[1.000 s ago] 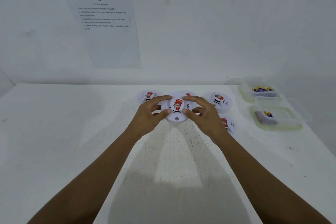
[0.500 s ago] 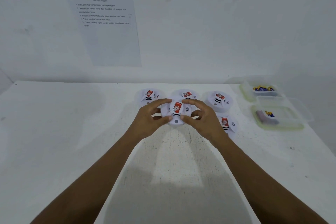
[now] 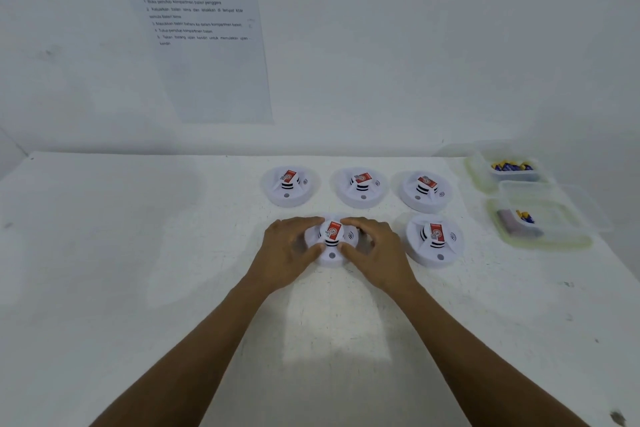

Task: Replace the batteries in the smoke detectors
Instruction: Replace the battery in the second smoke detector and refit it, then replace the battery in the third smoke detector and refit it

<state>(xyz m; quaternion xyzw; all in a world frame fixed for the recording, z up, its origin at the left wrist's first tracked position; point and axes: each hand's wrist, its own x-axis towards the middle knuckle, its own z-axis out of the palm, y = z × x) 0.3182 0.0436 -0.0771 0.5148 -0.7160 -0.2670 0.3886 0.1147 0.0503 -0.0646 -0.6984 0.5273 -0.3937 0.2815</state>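
Opening step, we judge — our left hand [image 3: 290,253] at 9 o'clock and right hand [image 3: 378,253] at 3 clasp the round white plastic smoke detector [image 3: 331,248]; next needs flipping it.

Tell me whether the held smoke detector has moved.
Yes: the held smoke detector came toward the person, away from the middle back detector it overlapped before.

From here, the smoke detector [image 3: 329,261] nearest me looks like smooth white plastic with a faint sheen, its red label [image 3: 333,231] glossy. The table [image 3: 173,253] under it is matt, rough and scuffed. The tubs [image 3: 554,246] right of it are cloudy translucent plastic. The wall sheet [image 3: 214,80] behind it is matt paper.
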